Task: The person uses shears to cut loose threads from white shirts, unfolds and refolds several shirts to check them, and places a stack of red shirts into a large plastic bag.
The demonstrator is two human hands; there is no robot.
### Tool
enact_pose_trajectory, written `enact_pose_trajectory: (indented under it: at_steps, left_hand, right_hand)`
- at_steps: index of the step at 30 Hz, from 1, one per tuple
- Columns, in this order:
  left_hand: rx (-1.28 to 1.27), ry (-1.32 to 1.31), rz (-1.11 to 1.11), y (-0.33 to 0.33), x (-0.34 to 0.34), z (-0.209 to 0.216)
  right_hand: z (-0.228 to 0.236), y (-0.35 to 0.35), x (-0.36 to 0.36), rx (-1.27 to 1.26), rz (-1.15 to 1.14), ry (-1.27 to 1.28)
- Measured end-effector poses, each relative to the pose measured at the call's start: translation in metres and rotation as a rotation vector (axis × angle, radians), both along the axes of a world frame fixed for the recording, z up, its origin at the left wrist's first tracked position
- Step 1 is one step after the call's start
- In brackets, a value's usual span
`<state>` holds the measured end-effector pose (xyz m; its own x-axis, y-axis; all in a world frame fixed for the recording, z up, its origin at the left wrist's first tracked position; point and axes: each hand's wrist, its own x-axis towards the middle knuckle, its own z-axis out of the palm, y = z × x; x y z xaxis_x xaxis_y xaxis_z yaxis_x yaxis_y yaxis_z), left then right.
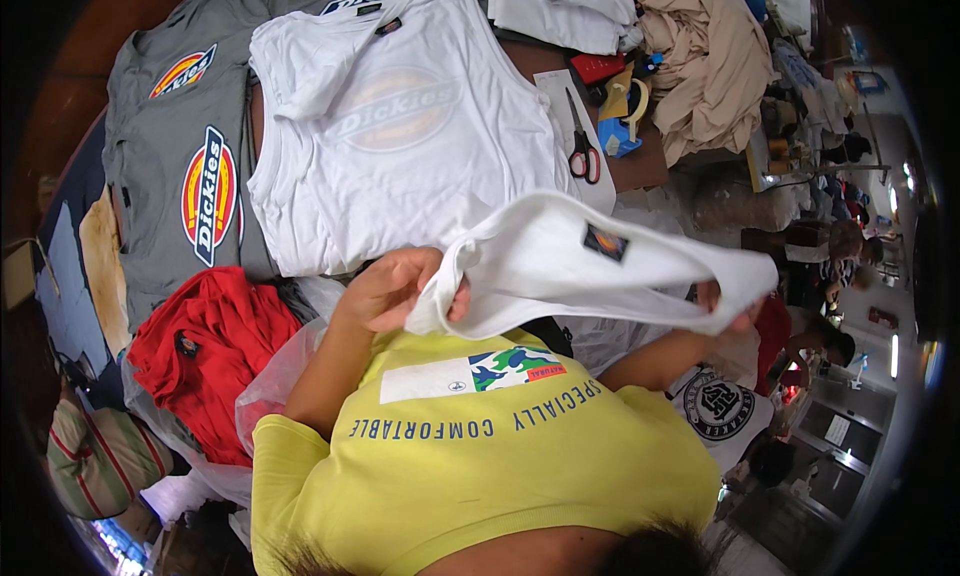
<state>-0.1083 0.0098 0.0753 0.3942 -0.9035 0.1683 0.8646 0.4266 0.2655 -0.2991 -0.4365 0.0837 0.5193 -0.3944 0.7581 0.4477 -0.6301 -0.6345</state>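
A white shirt (530,266) is stretched between my hands in front of my chest, with a small dark label inside its neck. My left hand (395,291) grips one end of its edge, thumb and fingers closed on the cloth. At the other end my right hand (728,314) holds the cloth; it is partly covered by the fabric and blurred. Just beyond, a white sleeveless shirt (480,166) lies spread on the table, a printed oval emblem showing faintly through it. Grey shirts (150,136) with colourful emblems lie to its left.
Red-and-black-handled scissors (583,156) lie on a white strip right of the spread shirt, beside a blue tape dispenser (622,131). Beige cloth (700,66) is heaped at the far right. Red garments (215,346) sit in clear plastic at left. Other people are in the right background.
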Motion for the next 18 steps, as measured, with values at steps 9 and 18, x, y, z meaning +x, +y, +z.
enact_pose_trajectory:
  at_steps: [9,18]
  left_hand:
    - [0.856,0.061,0.171,-0.012,0.015,-0.095]
    - [0.797,0.357,0.033,0.054,-0.008,-0.067]
  right_hand:
    - [0.0,0.063,0.031,0.79,-0.073,0.942]
    - [0.006,0.075,0.053,1.082,0.356,0.596]
